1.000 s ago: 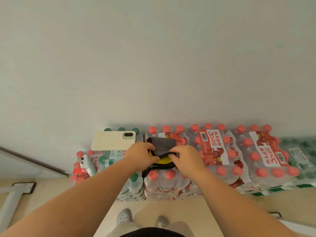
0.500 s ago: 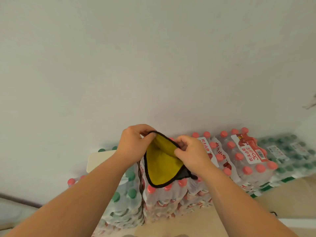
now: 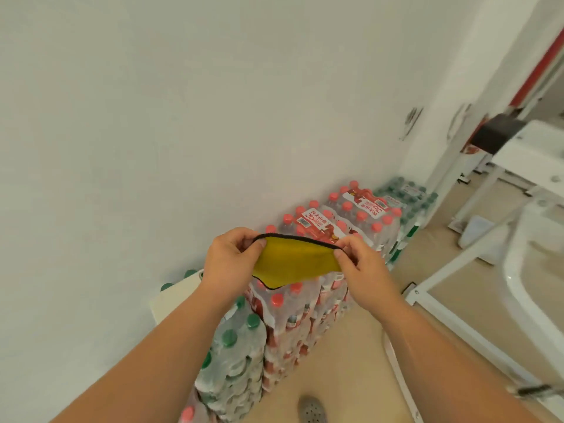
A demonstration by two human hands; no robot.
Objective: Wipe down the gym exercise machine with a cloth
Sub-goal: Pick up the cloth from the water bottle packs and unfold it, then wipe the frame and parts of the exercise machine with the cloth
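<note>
Both bare forearms rise from the lower edge and draw together toward the middle, wrists nearly straight, the backs of the hands facing the camera. The left hand [image 3: 230, 257] has its fingers curled, thumb and fingertips pinching the upper left corner of the cloth [image 3: 297, 264]. The right hand [image 3: 360, 267] is curled the same way and pinches the upper right edge between thumb and forefinger. The two hands sit at about the same height, a little apart, with the cloth spread between them. Its yellow face is toward the camera, its black-trimmed top edge bows upward, and its lower edge hangs to a point nearer the left hand. The cloth is held up in front of the red-capped bottle packs [image 3: 335, 215] stacked against the wall [image 3: 213, 117]; whether its lower tip touches them cannot be told. Green-capped packs [image 3: 238, 346] stand just beside the red ones, under the left forearm, and a flat cream slab [image 3: 174, 297] lies on top of them next to the wall. To the right, well apart from the hands, white parts of the machine [image 3: 512, 285] stand on the tan floor [image 3: 351, 361]. A perforated shoe [image 3: 311, 409] shows at the bottom edge between the arms.
</note>
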